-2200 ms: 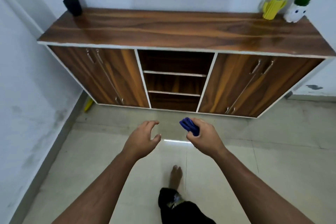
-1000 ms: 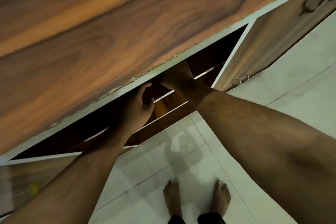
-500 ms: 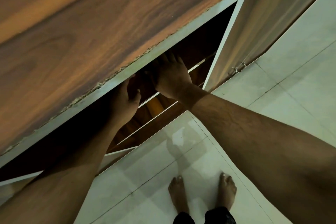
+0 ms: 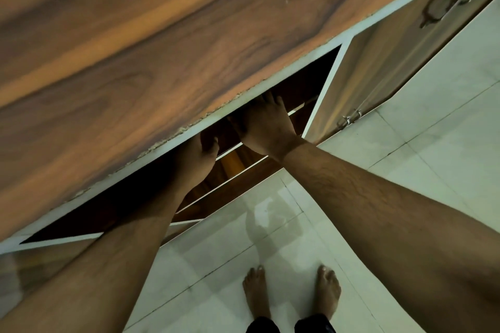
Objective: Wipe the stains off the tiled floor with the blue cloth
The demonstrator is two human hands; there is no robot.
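Both hands now reach into the cabinet (image 4: 167,67) niche: right hand (image 4: 266,124) flat, fingers spread; left hand (image 4: 198,155) unclear. The cloth has gone from view, floor (image 4: 405,184) unwiped.

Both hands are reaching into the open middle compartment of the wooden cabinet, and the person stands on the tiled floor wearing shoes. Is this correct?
Not fully. The head view shows the feet bare on the tiled floor, with no shoes. The rest holds: the left hand and the right hand both reach into the open middle compartment of the wooden cabinet.
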